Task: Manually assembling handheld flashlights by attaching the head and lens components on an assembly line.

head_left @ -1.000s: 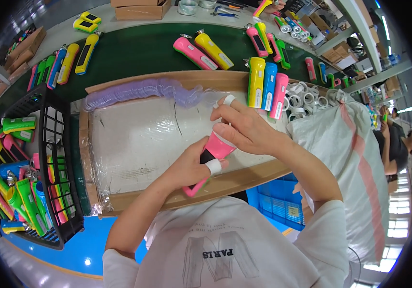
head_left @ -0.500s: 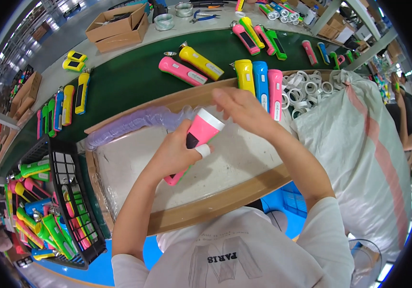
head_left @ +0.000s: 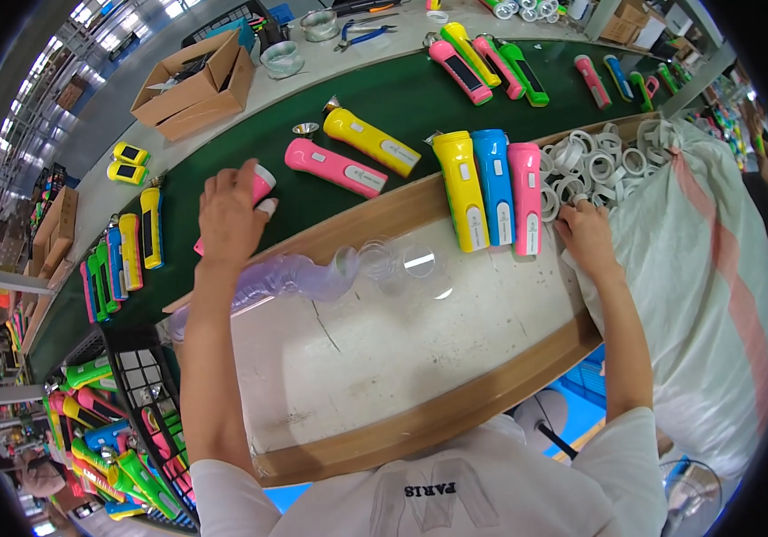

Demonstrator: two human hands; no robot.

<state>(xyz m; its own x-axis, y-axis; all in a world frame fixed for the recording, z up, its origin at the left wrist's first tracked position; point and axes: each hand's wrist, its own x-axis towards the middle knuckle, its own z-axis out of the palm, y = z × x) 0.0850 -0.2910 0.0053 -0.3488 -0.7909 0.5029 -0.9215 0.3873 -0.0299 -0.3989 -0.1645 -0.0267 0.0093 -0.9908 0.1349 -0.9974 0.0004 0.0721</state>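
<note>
Over the green belt, my left hand (head_left: 227,215) is wrapped around a pink flashlight (head_left: 261,182) with a white rim at its head end; most of its body is hidden by my fingers. A white wrap covers my left thumb. At the right, the curled fingers of my right hand (head_left: 592,240) press into the heap of white rings (head_left: 599,166), pinched at a ring on its near edge. Beside that heap stand a yellow flashlight (head_left: 462,192), a blue one (head_left: 494,188) and a pink one (head_left: 525,197). Clear round lenses (head_left: 420,261) lie in the tray next to a purple-tinted stack (head_left: 299,276).
The shallow tray (head_left: 357,461) has cardboard edges. A black basket (head_left: 147,394) full of flashlights stands at the left; a white woven sack (head_left: 697,295) is at the right. More flashlights, such as a yellow one (head_left: 371,141), lie on the green belt (head_left: 223,152).
My left hand has carried the pink flashlight left and away from me, from above the tray to the belt. My right hand has moved right, from near the flashlight's head to the rings.
</note>
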